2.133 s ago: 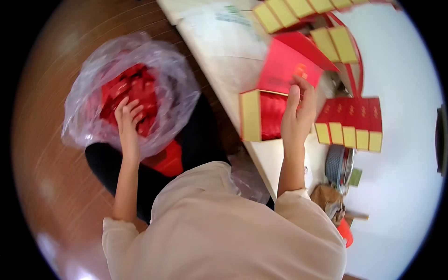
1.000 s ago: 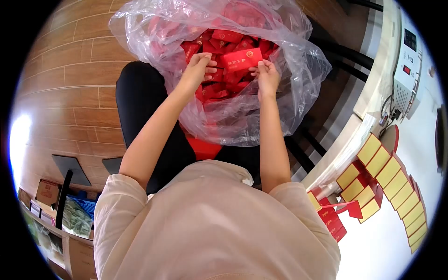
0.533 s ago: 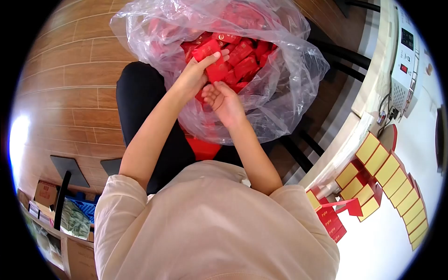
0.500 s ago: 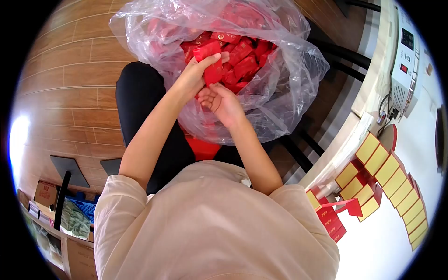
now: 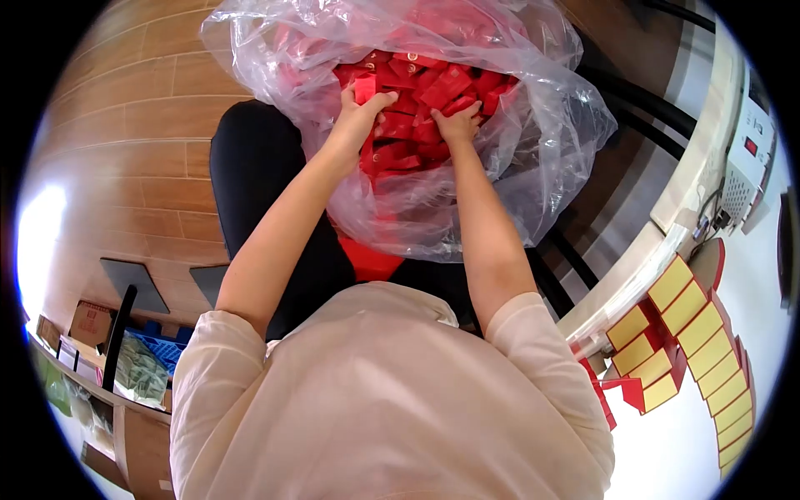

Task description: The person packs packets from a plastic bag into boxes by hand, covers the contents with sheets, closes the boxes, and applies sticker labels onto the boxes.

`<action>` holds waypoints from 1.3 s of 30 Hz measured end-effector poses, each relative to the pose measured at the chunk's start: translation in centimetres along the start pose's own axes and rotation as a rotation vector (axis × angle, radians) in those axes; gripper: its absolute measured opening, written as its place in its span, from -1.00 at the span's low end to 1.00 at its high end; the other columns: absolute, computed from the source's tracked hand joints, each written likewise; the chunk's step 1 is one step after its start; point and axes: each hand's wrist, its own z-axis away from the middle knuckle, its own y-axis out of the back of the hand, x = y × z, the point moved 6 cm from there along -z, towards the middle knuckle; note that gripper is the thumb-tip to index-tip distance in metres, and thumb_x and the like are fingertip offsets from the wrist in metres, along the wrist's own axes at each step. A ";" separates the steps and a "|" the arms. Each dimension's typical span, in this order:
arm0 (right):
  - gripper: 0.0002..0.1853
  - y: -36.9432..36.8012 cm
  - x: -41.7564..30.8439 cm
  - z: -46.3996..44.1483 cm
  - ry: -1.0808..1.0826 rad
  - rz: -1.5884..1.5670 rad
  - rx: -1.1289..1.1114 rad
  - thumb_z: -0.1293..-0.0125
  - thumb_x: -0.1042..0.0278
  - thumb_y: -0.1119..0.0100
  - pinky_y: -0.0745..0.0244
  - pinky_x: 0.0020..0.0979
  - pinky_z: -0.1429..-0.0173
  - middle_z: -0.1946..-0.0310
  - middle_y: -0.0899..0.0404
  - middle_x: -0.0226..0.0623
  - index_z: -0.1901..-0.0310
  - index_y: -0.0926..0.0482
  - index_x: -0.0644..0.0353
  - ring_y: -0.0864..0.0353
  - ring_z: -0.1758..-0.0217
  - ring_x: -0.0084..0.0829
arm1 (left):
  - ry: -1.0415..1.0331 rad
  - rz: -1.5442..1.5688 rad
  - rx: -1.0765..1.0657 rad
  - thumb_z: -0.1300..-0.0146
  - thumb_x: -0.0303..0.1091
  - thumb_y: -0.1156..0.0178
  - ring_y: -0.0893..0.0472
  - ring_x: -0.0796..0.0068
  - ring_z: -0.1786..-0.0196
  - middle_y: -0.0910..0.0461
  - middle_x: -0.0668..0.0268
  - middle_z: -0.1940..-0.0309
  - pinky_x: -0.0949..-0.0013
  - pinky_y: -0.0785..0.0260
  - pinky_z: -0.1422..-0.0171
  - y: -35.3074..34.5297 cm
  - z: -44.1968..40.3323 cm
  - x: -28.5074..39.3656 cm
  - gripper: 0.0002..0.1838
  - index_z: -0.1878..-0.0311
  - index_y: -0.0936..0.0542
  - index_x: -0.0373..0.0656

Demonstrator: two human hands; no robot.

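Observation:
My left hand (image 5: 358, 121) is closed on a small red packet (image 5: 365, 87), thumb across its near side, at the left of the bag's opening. My right hand (image 5: 457, 125) reaches into the pile, its thumb and fingers on either side of a red packet (image 5: 458, 105). Around both hands lie many loose red packets (image 5: 398, 127), some with gold print. They fill a large clear plastic bag (image 5: 542, 158) whose mouth is spread open in front of my knees. The packets partly hide the fingertips of my right hand.
On the white table (image 5: 658, 450) at right stand rows of red boxes with yellow faces (image 5: 700, 329) and a white machine (image 5: 750, 158) with a red switch. Black metal bars (image 5: 642, 108) run beside the bag. At lower left are cartons (image 5: 90, 323) and a blue crate (image 5: 158, 343).
My right hand has left my left hand's side and moved forward and right into the pile. My left hand still holds a red packet, now tilted differently. The view has shifted slightly.

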 end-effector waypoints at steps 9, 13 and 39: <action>-0.36 1.6 0.9 4.2 0.092 -0.241 0.054 -0.29 0.38 -0.06 -0.39 -0.07 -0.19 0.04 -0.53 0.26 -0.34 -0.10 0.41 -0.54 -0.07 0.10 | -0.051 -0.028 0.026 -0.23 -0.20 -0.29 -0.48 0.59 0.24 -0.49 0.37 0.24 0.45 -0.36 0.21 -0.3 -0.1 -0.1 -0.54 -0.04 -0.27 -0.11; -0.60 -0.1 2.1 6.0 0.054 -0.907 -0.263 -0.33 0.43 -0.06 -0.46 -0.29 -0.11 0.06 -0.61 -0.04 -0.17 -0.37 0.38 -0.62 0.00 -0.19 | -0.012 -0.007 0.061 -0.25 -0.15 -0.29 -0.49 0.57 0.21 -0.50 0.37 0.21 0.43 -0.38 0.19 -0.6 0.5 -0.1 -0.51 -0.07 -0.27 -0.09; -0.29 1.0 -1.6 -0.3 0.042 -0.356 0.237 -0.06 0.18 -0.41 -0.33 -0.16 -0.24 -0.08 -0.46 0.14 -0.15 -0.35 0.46 -0.44 -0.18 0.02 | 0.037 -0.076 -0.093 -0.12 -0.13 -0.40 -0.57 0.49 0.25 -0.45 0.19 0.05 0.41 -0.48 0.24 -1.5 0.0 -2.0 -0.03 -0.35 0.09 -0.20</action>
